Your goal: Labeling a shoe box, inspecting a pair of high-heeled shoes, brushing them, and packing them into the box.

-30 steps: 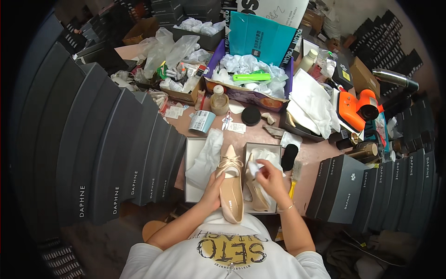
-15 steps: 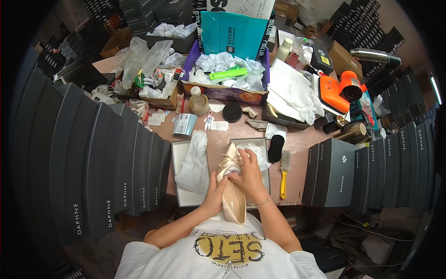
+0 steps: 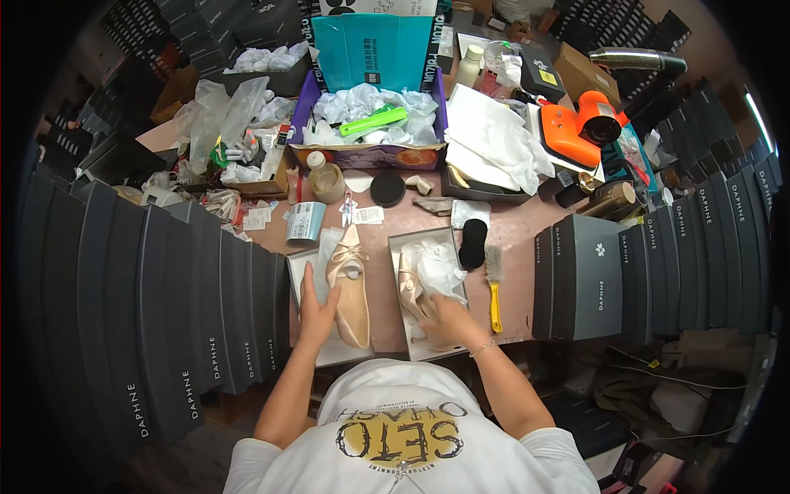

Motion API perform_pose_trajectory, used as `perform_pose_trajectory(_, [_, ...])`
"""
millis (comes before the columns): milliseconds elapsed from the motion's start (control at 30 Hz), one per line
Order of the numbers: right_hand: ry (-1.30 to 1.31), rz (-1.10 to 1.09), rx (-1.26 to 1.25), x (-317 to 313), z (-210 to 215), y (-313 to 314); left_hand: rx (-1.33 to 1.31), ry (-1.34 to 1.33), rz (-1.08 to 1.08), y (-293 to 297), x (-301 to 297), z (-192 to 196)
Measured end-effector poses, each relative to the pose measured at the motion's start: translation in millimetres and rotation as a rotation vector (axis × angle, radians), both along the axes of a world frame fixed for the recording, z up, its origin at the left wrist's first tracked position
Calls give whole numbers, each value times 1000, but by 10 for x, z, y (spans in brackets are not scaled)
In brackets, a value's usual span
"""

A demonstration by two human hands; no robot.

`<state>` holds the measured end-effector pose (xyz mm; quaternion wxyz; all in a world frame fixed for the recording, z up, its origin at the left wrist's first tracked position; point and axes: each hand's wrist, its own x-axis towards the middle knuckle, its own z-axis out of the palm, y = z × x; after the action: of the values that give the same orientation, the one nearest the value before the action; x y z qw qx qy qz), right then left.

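A beige pointed flat shoe with a bow (image 3: 354, 305) lies along the right side of a grey box lid (image 3: 329, 356), toe pointing away. My left hand (image 3: 316, 313) is open beside it, fingers stretched along its left side and thumb near its edge. In the open shoe box (image 3: 397, 241) to the right lies a second beige shoe (image 3: 407, 276), next to crumpled white tissue paper (image 3: 440, 265). My right hand (image 3: 451, 321) reaches into this box, its fingers closed on the rear of that shoe and hiding part of it.
A yellow-handled brush (image 3: 494, 296) and a black oval object (image 3: 473, 244) lie right of the box. Stacked dark shoe boxes (image 3: 189, 288) flank both sides. Behind stand a purple carton (image 3: 370, 155) of tissue, a bottle (image 3: 322, 179) and an orange device (image 3: 572, 132).
The shoe held in both hands has been set down at the left on the lid. My hands have parted, the right one moving into the box to the other shoe.
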<state>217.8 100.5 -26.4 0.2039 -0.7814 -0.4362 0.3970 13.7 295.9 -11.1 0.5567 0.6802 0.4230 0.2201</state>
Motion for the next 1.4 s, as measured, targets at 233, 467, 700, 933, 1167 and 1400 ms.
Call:
perform_pose_trajectory(233, [-7, -74, 110, -364, 574, -48, -817, -167, 25, -742, 286, 25])
perform_pose_trajectory(467, [229, -155, 454, -398, 927, 100, -1297, -452, 87, -647, 633, 133])
perform_pose_trajectory(700, [-320, 1, 380, -384, 768, 364, -1277, -408, 9, -643, 533, 302])
perform_pose_trajectory(933, [-628, 273, 337, -417, 397, 464, -1377, -371, 115, -789, 425, 175])
perform_pose_trajectory(1167, [-521, 101, 393, -529, 307, 563, -1132, -420, 93, -850, 345, 128])
perform_pose_trajectory(1400, [127, -61, 508, -429, 627, 364, -1293, -490, 135, -726, 267, 117])
